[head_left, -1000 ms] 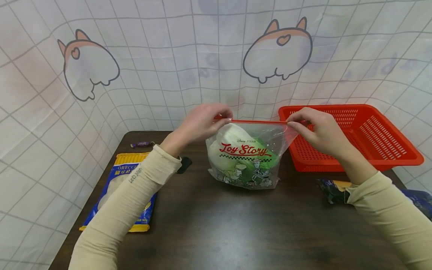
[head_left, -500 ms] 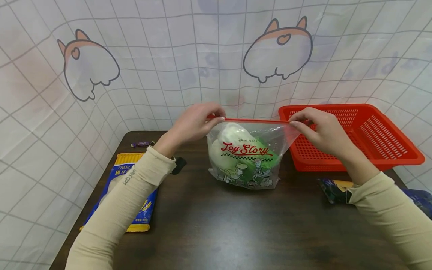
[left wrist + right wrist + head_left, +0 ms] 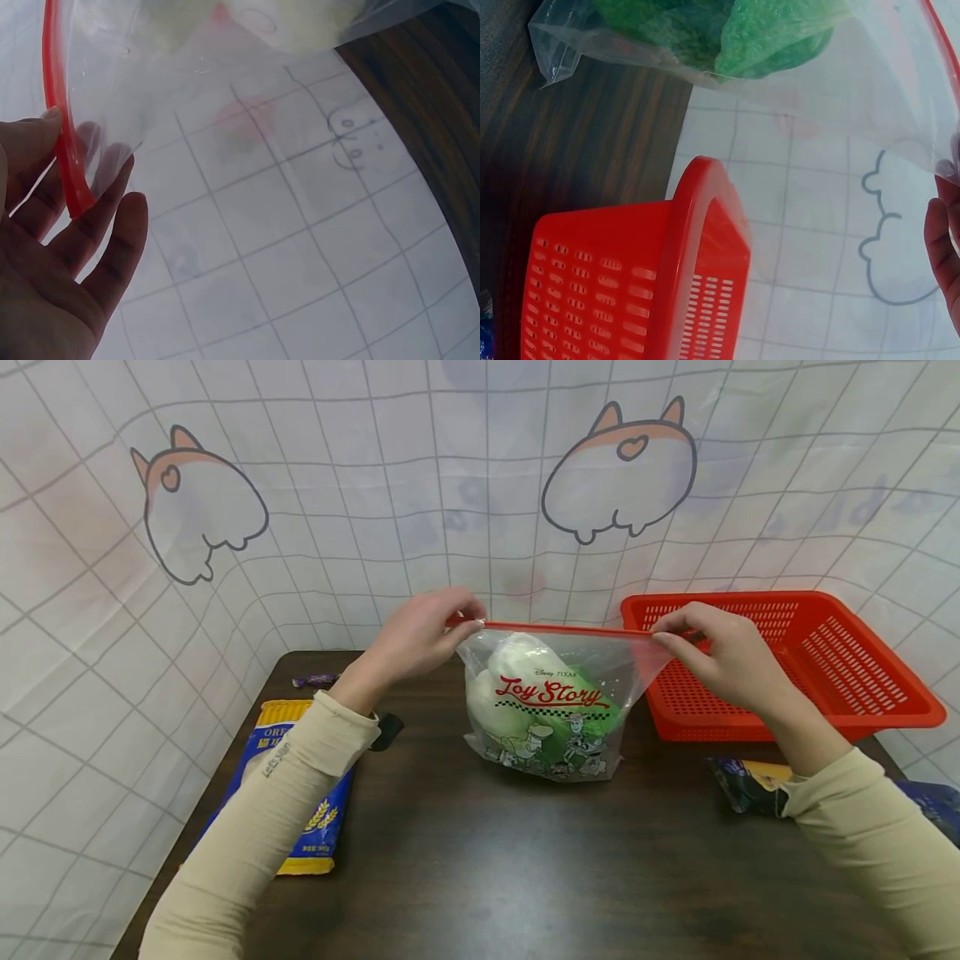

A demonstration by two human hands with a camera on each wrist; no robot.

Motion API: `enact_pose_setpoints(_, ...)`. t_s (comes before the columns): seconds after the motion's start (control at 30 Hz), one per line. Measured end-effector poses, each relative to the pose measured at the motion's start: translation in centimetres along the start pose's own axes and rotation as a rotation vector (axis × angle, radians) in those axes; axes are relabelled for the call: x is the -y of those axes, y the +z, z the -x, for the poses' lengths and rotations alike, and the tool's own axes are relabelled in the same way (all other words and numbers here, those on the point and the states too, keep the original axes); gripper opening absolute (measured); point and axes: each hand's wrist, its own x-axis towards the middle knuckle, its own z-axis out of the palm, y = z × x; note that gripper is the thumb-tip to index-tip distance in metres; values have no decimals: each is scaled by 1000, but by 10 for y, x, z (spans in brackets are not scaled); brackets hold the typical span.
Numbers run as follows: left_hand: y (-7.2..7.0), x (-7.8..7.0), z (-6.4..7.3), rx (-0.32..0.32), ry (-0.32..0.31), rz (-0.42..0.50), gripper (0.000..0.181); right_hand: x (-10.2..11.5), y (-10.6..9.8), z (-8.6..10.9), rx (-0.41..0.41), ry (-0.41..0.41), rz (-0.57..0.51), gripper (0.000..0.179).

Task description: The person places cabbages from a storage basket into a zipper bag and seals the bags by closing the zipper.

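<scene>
A clear zip bag [image 3: 551, 768] printed "Toy Story" stands upright on the dark table, its red zip strip [image 3: 566, 628] stretched straight along the top. Inside it shows a leafy vegetable [image 3: 517, 702], white on the left and green on the right. My left hand [image 3: 423, 631] pinches the left end of the strip between thumb and fingers; the left wrist view shows this red end [image 3: 64, 142] against the fingers. At the opposite top corner my right hand [image 3: 720, 647] pinches the bag. In the right wrist view, only the fingers [image 3: 945, 225] appear at the edge.
Behind my right hand is a red plastic basket [image 3: 795, 722]. A blue and yellow pasta packet [image 3: 318, 827] lies under my left forearm, with a small purple wrapped candy [image 3: 315, 680] beyond it. Dark shiny packets [image 3: 742, 785] lie by my right sleeve. A patterned cloth [image 3: 480, 485] hangs behind.
My left hand has slid left along the red strip to its end, baring more of it. My right hand has shifted slightly right, and the bag's top is stretched wider.
</scene>
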Motion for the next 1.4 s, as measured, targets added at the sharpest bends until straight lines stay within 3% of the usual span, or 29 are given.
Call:
enact_pose_setpoints(0.83, -2, 17, 16, -52, 4, -30, 12, -5, 0, 5, -10, -9, 24, 18)
enact_pose_setpoints(1.2, -8, 15, 23, -65, 7, -44, 13, -4, -4, 3, -6, -61, 18, 20)
enact_pose_setpoints(1.4, -14, 9, 24, -85, 7, -8, 15, 1, -9, 2, -23, -13, 13, 19)
